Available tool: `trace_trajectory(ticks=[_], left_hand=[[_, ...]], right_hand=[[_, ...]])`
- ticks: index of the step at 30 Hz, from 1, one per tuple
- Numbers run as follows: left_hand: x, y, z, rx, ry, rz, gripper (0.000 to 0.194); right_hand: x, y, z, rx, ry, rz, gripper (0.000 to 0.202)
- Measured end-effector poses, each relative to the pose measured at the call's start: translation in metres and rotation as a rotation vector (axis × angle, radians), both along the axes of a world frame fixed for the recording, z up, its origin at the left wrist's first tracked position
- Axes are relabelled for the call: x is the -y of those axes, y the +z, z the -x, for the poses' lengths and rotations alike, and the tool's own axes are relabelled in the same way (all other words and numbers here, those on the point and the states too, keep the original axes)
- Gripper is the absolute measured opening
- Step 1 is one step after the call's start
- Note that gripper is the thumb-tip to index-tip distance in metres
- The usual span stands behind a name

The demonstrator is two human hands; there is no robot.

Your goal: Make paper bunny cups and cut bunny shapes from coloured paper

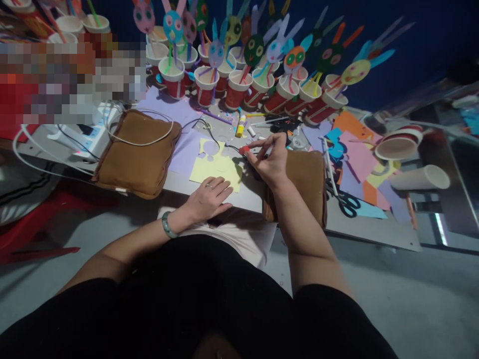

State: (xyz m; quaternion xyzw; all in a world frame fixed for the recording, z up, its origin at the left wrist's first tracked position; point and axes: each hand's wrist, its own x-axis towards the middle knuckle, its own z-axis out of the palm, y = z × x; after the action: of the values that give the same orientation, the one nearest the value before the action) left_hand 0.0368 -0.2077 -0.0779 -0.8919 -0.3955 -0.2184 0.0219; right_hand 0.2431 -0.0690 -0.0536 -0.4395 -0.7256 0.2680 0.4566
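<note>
My left hand (210, 200) lies flat with its fingers loosely spread at the lower edge of a yellow paper sheet (200, 173). Round holes are cut in that sheet. To the right of it, my right hand (270, 158) is closed in a pinch on a small red-ended object (244, 149), whose kind I cannot make out. Beyond the hands stands a yellow glue stick (241, 125), with a small white piece (251, 130) beside it. Purple paper (183, 158) lies to the left of the yellow sheet. My right forearm crosses a brown cushion (305, 182).
Red paper cups (206, 89) holding paper rabbit faces (216, 54) line the table's back. Another brown cushion (136, 154), under a white cable, lies left. Scissors (348, 203), coloured paper (361, 157) and tipped cups (421, 178) are at right. A power strip (99, 129) sits far left.
</note>
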Motion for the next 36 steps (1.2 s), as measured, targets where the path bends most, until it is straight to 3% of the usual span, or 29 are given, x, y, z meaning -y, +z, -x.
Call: trace_trajectory(ticks=[6,15,20,33,36], left_hand=[[0.0,0.0,0.0,-0.012,-0.003,0.013,0.039],[0.0,0.003,0.0,-0.022,0.005,0.03,0.04],[0.0,0.006,0.0,-0.038,0.004,0.05,0.04],[0.001,0.01,-0.003,-0.048,0.012,0.091,0.038],[0.006,0.021,0.0,-0.065,-0.002,0.141,0.039]], right_hand=[[0.002,0.003,0.0,0.016,0.013,0.008,0.053],[0.002,-0.005,-0.005,0.094,0.228,0.089,0.054],[0.001,-0.005,-0.007,0.184,0.324,0.046,0.049],[0.003,-0.002,-0.008,0.292,0.36,0.067,0.048],[0.003,-0.003,-0.008,0.291,0.363,0.063,0.048]])
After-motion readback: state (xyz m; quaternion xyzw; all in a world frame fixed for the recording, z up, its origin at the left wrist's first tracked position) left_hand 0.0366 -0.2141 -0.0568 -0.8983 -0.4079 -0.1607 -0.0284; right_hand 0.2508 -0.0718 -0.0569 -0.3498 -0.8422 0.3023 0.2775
